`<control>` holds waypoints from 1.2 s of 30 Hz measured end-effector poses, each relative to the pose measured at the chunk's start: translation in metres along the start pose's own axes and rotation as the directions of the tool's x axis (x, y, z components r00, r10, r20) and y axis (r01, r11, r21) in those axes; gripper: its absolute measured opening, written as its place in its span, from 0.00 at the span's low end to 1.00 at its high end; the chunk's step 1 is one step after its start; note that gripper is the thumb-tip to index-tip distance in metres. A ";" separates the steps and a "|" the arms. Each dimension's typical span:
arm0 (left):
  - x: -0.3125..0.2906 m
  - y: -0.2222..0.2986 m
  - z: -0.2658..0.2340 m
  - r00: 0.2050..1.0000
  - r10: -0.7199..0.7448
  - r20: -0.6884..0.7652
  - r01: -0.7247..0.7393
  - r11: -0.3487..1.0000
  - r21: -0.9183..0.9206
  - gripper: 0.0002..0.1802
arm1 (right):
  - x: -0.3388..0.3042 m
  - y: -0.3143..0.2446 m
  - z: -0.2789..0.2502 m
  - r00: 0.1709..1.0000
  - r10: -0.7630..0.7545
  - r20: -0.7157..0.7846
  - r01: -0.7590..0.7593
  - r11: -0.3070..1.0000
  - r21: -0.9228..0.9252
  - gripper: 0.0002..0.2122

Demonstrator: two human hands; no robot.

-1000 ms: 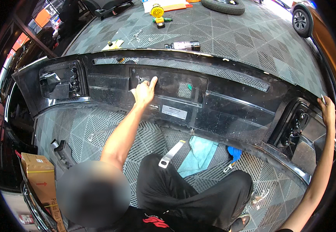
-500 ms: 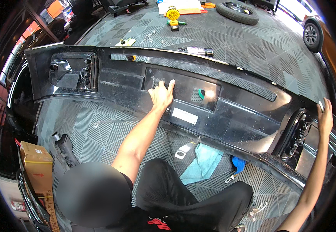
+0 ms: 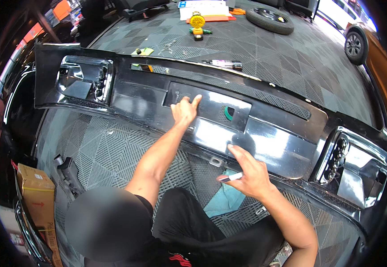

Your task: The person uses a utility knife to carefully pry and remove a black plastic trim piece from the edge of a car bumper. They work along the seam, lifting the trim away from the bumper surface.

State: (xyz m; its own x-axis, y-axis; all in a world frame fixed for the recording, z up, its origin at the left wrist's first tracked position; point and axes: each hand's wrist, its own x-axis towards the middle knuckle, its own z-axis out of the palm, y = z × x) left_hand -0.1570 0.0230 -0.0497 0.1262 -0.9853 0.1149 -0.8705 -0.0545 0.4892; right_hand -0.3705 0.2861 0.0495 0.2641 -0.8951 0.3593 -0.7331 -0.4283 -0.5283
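A long glossy black car bumper lies across the grey tiled floor in front of me. My left hand rests flat on its recessed middle panel, fingers stretched out and holding nothing. A small green mark sits on that panel to the right of the hand. My right hand hovers at the bumper's lower edge near the middle, pinching a small white pen-like stick. Chrome-edged lamp openings show at the left end and the right end.
A teal cloth lies on the floor under my right hand. A cardboard box and a black trim piece sit at the left. Beyond the bumper are a can, a yellow lamp, a tyre and an orange car.
My right hand left the bumper's far right end and came to the lower middle edge, now holding the white stick. My left hand stayed on the middle panel.
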 end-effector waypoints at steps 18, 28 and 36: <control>0.011 -0.003 0.004 0.993 0.023 0.115 -0.027 0.999 0.034 0.46 | 0.022 0.014 0.054 0.983 0.175 0.058 -0.181 0.976 0.119 0.07; 0.001 -0.010 -0.027 0.990 0.009 0.138 -0.015 0.999 0.045 0.47 | 0.017 -0.006 0.049 0.990 0.143 -0.016 -0.135 0.963 0.232 0.12; -0.006 -0.020 -0.040 0.992 -0.007 0.126 -0.002 0.998 0.069 0.46 | 0.015 -0.019 0.041 0.963 0.236 0.128 -0.263 0.924 0.277 0.08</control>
State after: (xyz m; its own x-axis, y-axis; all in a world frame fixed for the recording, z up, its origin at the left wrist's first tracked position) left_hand -0.1218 0.0368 -0.0257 0.0713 -0.9975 0.0013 -0.9014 -0.0638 0.4283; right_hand -0.3272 0.2756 0.0337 0.1620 -0.9791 0.1227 -0.5733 -0.1946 -0.7959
